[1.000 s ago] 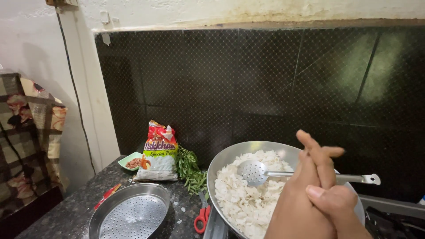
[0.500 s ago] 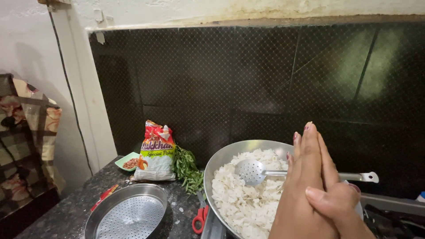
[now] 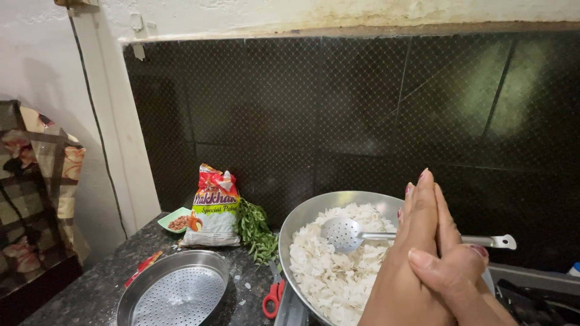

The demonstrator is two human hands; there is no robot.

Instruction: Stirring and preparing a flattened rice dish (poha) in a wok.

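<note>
Fingers of the left hand (image 3: 417, 265) and right hand (image 3: 462, 274) lay straight, pressed palm to palm, gripping nothing. They partly hid the steel pan (image 3: 308, 211) of flattened rice (image 3: 329, 265); a slotted ladle (image 3: 344, 232) rested inside it.

Single head view, close, angled down toward counter (image 3: 90, 290) and wall tiles (image 3: 338, 121).

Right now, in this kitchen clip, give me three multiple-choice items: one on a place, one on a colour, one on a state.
1. Where does the slotted ladle rest?
A. in the pan of white flakes
B. in the perforated tray
C. on the packet

2. What colour are the scissor handles?
A. blue
B. red
C. green

3. How are the left hand and right hand?
A. apart
B. holding the ladle
C. pressed together, empty

Answers: 1 A, its bowl lies on the flakes; 2 B, red loops by the pan; 3 C, palms meet, nothing held.
</note>
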